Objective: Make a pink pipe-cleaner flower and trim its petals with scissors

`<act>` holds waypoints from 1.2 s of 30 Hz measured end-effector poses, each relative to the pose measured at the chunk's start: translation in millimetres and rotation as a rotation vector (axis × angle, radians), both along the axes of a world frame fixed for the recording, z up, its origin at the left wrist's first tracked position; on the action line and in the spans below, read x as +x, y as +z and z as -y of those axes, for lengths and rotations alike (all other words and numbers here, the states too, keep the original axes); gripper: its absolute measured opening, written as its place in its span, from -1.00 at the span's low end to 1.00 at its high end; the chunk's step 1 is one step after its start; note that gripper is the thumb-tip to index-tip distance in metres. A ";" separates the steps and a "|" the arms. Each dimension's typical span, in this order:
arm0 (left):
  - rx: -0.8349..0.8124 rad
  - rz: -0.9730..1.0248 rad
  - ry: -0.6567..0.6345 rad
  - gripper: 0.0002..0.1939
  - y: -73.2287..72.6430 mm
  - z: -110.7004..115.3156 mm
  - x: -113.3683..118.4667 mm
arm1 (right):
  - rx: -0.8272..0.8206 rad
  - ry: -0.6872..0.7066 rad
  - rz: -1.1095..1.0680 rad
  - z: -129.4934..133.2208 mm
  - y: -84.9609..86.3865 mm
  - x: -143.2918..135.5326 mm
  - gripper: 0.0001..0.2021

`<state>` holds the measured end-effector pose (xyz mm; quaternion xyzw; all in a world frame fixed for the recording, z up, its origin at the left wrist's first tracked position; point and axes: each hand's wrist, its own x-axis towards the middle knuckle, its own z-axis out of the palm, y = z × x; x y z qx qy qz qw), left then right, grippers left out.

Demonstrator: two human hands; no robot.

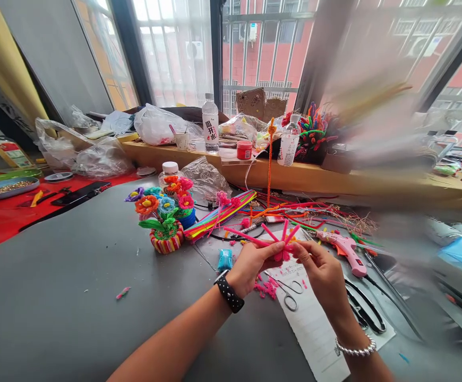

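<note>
My left hand (250, 268) and my right hand (321, 273) meet above the grey table (75, 276), both pinching a bundle of pink pipe cleaners (276, 239) whose ends fan out upward and to the left. The left wrist carries a black watch, the right a silver bracelet. Beneath the hands lie a sheet of paper (314, 329), small scissors (290, 294) and pink fuzzy scraps (266, 289).
A finished pipe-cleaner flower pot (163, 217) stands to the left, beside a bundle of coloured pipe cleaners (219, 215). A pink glue gun (344, 249) and large black scissors (364, 313) lie to the right. Bottles, bags and craft supplies crowd the wooden ledge (255, 175). The right side is blurred.
</note>
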<state>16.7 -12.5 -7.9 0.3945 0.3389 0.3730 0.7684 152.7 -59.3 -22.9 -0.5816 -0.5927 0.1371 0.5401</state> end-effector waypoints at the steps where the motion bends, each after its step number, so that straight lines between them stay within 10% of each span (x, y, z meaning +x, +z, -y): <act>1: -0.025 0.006 0.001 -0.74 0.3 -0.4 -0.3 | 0.038 -0.006 0.050 -0.1 1.2 1.7 -0.83; 9: -0.142 0.062 -0.035 -0.78 -0.4 -1.8 -2.5 | 0.372 0.041 0.585 1.9 0.8 9.9 -0.75; 22: 0.035 -0.036 -0.001 -0.78 -1.2 0.4 1.7 | 0.430 -0.040 0.881 4.8 -1.4 12.8 -0.78; 36: 0.892 -0.506 0.187 -0.83 -7.5 -2.0 1.9 | -0.308 0.025 -0.134 -3.1 -2.1 1.7 -0.74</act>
